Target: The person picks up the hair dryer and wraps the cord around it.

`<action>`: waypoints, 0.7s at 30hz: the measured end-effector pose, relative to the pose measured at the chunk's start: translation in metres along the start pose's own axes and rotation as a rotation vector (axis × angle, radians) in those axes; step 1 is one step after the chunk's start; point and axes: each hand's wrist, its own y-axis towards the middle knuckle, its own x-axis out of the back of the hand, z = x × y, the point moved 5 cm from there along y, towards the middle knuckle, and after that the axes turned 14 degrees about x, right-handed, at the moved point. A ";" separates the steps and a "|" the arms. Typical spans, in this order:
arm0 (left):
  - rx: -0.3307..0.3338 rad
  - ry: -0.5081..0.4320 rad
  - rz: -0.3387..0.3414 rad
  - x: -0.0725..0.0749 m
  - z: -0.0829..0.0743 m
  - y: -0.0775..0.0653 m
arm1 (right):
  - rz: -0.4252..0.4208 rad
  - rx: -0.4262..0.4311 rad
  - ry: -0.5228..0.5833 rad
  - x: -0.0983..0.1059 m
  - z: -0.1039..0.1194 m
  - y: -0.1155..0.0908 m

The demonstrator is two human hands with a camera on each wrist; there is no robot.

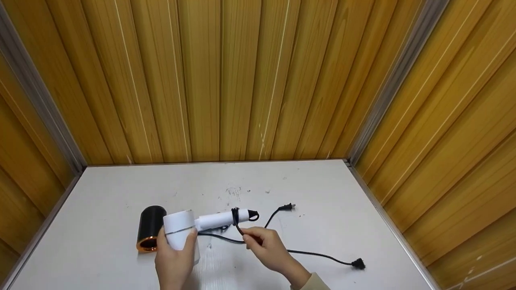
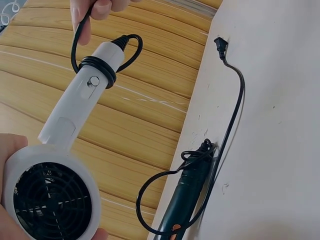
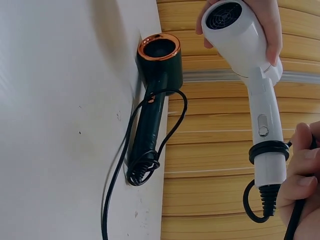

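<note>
A white hair dryer (image 1: 178,221) is held up over the table, its handle pointing right. My left hand (image 1: 175,259) grips it round the barrel, thumb on the near side. Near the handle's end, its black cord (image 3: 269,150) is wound tightly in several turns. My right hand (image 1: 268,249) pinches the cord's loose part just below those turns, with thumb and fingers curled. In the left wrist view the dryer's round black grille (image 2: 52,200) shows. Behind it on the table lies a dark green hair dryer (image 3: 161,75) with a copper-coloured rim.
The green dryer's cord (image 2: 239,105) loops over its handle and runs along the white table (image 1: 121,193). One black plug (image 1: 287,207) lies behind my right hand, another plug (image 1: 358,264) to its right. Wood-patterned walls (image 1: 217,80) enclose the table at the back and sides.
</note>
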 end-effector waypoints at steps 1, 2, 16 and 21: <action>0.002 -0.004 0.003 0.000 0.000 0.000 | -0.005 0.005 0.004 -0.001 -0.001 -0.001; 0.002 -0.009 0.003 0.001 0.000 0.000 | -0.013 0.014 0.010 -0.002 -0.001 -0.002; 0.063 -0.082 0.047 0.005 -0.003 0.001 | -0.051 -0.092 0.177 -0.014 -0.014 -0.019; 0.069 -0.135 0.057 0.006 -0.004 0.000 | -0.044 -0.147 0.251 -0.016 -0.025 -0.023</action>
